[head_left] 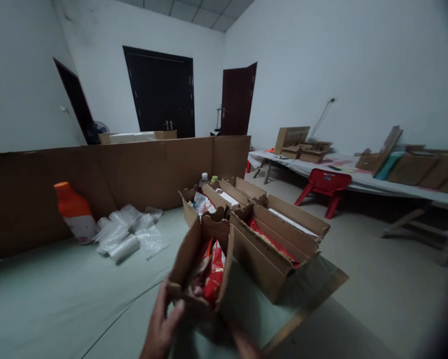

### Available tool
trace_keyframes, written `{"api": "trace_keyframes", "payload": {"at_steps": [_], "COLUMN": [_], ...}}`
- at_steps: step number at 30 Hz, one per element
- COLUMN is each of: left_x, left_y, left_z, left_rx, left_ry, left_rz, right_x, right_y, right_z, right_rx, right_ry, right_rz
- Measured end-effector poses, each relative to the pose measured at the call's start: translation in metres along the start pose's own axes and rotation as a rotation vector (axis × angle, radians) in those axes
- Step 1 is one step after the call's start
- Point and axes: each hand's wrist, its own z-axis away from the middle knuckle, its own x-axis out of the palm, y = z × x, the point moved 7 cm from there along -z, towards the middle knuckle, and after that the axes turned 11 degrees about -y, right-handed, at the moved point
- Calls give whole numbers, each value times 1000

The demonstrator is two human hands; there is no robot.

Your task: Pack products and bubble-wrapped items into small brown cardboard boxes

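My left hand (163,324) grips the near left corner of an open cardboard box (192,259), thumb pressed on its side. Red packaged goods (213,271) lie inside that box. My right hand (242,341) is under the box's near right side, mostly hidden and dark, so its fingers do not show. The box is held just above the grey-green table top (59,294). Beside it on the right stands a second open box (272,244) with red contents, and behind it more open boxes (224,197).
An orange-capped bottle (74,212) and several bubble-wrap rolls (126,232) lie at the left by a cardboard wall (115,174). A red plastic chair (324,185) and a long table with cardboard boxes (395,169) stand at the right. Dark doors are at the back.
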Motion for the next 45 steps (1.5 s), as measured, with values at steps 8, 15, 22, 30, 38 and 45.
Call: {"api": "trace_keyframes", "payload": {"at_steps": [8,15,22,30,38,45], "left_x": [-166,-155,-108,-234,-333,-334], "left_y": [48,2,7,5,14,-30], "left_z": [69,82,54,96,68,67], "left_rx": [-77,-116,28,-197,-290,-302], "left_ry": [474,273,128,440,576,674], "left_rz": [-8,-141,-121,-271,-301,-355], "right_x": [97,-60,-19,78,140,100], "right_y": [-134,-57,-94,-171,-229,-174], "right_z": [-27,-69,-115,-109,-188,-283], "right_rx": [-439,11,-20,-214,-417,-198], "right_ry": [-579,164,-72,-304,-413,-182], "right_rz": [83,-57,-248,-419,-477,-124]}}
